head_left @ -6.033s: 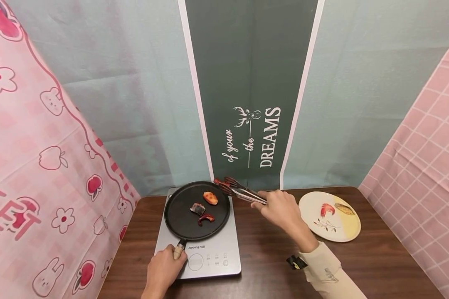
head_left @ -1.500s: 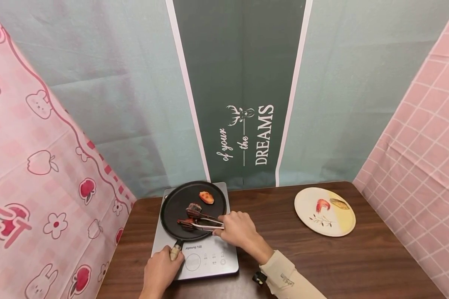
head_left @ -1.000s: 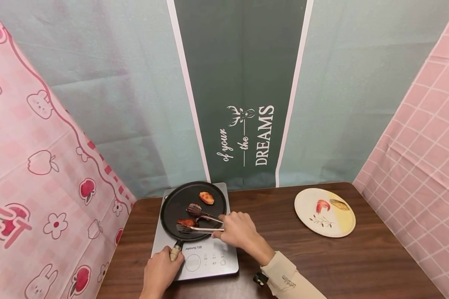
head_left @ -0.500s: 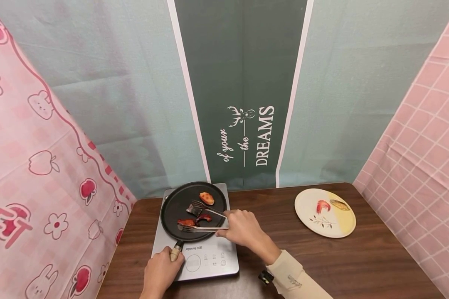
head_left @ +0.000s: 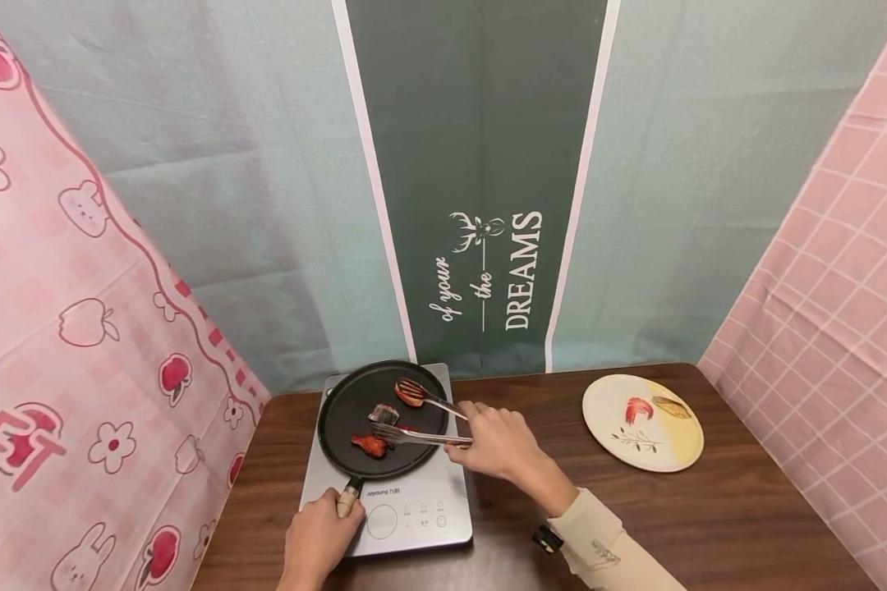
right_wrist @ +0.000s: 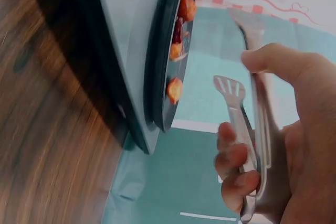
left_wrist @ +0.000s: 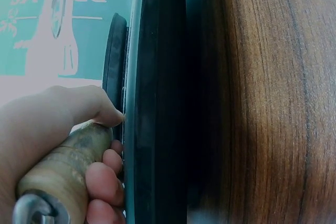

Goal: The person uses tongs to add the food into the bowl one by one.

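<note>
My left hand (head_left: 316, 533) grips the pale handle (head_left: 347, 498) of a flat black frying pan (head_left: 343, 447), its fingers wrapped round it in the left wrist view. Over the pan's right side, my right hand (head_left: 498, 443) holds metal tongs (head_left: 423, 437) with their arms spread. One slotted tip overlaps an orange oval piece of food (head_left: 408, 394); the other is beside a red-orange drumstick-shaped piece (head_left: 372, 446). Between them lies a dark-skinned fish piece (head_left: 383, 414). A dark red curled piece is mostly hidden by the tongs. Nothing is pinched between the tips.
The pan sits on a silver induction cooker (head_left: 414, 533) with a touch panel at its front. On the right of the brown wooden table (head_left: 532, 394) is a cream and yellow plate (head_left: 599, 423), bearing a shrimp (head_left: 639, 409) and a yellow-brown piece (head_left: 671, 407). Cloth hangings surround the table.
The tongs carried the red-orange piece from beyond the pan's right rim into its front, then spread and released it. They have since shifted right and back, one tip reaching the orange oval.
</note>
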`<state>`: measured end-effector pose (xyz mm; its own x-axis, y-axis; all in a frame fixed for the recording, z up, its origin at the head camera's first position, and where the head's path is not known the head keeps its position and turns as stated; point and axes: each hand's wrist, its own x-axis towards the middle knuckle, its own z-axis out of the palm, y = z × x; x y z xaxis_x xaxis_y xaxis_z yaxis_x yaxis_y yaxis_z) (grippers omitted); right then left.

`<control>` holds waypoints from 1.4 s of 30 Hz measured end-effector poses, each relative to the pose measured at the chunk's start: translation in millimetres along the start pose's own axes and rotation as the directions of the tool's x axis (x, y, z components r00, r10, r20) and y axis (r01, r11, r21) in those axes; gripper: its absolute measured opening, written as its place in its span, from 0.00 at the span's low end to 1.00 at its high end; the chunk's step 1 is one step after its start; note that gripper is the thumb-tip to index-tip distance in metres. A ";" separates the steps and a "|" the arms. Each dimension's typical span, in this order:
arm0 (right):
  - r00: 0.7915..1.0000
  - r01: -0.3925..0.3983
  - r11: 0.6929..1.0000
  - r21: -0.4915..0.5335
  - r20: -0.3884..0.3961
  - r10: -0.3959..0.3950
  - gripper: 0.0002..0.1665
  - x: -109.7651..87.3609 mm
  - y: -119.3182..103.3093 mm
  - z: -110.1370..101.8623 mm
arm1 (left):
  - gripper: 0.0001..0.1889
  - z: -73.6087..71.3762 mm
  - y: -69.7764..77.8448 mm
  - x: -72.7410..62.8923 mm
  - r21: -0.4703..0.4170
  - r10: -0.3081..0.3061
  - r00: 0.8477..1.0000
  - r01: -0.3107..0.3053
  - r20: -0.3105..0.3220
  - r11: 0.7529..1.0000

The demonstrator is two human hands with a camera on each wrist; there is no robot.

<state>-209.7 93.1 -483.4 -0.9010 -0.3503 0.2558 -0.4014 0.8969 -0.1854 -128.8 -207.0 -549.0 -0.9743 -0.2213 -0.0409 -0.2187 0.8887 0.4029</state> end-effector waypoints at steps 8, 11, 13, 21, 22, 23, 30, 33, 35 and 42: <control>1.000 -0.019 1.000 -0.006 -0.005 0.019 0.51 -1.6 16.3 -5.4 | 0.17 0.8 -1.0 0.8 0.000 -0.004 1.000 0.004 0.002 1.000; 1.000 -0.013 1.000 -0.018 -0.024 0.013 0.50 -4.0 23.0 -6.3 | 0.17 0.6 -0.8 0.8 0.000 -0.005 1.000 0.005 0.005 1.000; 0.999 -0.011 1.000 -0.028 -0.043 0.010 0.48 -5.7 27.4 -7.0 | 0.17 0.4 -0.7 0.5 -0.001 -0.004 1.000 0.004 0.005 1.000; 0.994 0.009 0.996 -0.091 -0.111 -0.019 0.45 -13.0 49.2 -11.2 | 0.17 -0.3 -0.8 -0.8 -0.006 -0.004 1.000 0.004 0.001 1.000; 0.993 0.011 0.995 -0.097 -0.118 -0.022 0.44 -14.1 52.1 -11.8 | 0.17 -0.5 -0.7 -0.9 -0.005 -0.005 1.000 0.005 0.001 1.000; 0.992 0.013 0.994 -0.105 -0.125 -0.026 0.44 -15.3 55.2 -12.4 | 0.17 -0.5 -0.6 -1.0 -0.005 -0.005 1.000 0.005 0.001 1.000; 0.992 -0.021 0.991 -0.132 -0.127 0.004 0.42 -23.3 75.4 -18.6 | 0.17 -0.9 -0.2 -1.2 -0.003 -0.008 1.000 0.008 0.002 1.000; 0.993 -0.055 0.991 -0.120 -0.109 0.042 0.42 -26.6 82.8 -21.8 | 0.17 -0.4 -0.4 -0.5 -0.002 -0.008 1.000 0.008 0.002 1.000; 0.992 -0.073 0.991 -0.114 -0.108 0.061 0.42 -28.9 87.7 -24.0 | 0.17 -0.1 -0.5 -0.1 -0.002 -0.009 1.000 0.009 0.003 1.000; 0.986 -0.136 0.986 -0.094 -0.111 0.125 0.45 -36.5 105.4 -32.2 | 0.16 0.7 -0.8 0.8 -0.003 -0.006 1.000 0.006 0.004 1.000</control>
<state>-213.9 209.2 -481.7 -0.9202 -0.2034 0.3344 -0.2584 0.9575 -0.1285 -129.4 -207.6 -550.0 -0.9732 -0.2252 -0.0470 -0.2246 0.8862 0.4053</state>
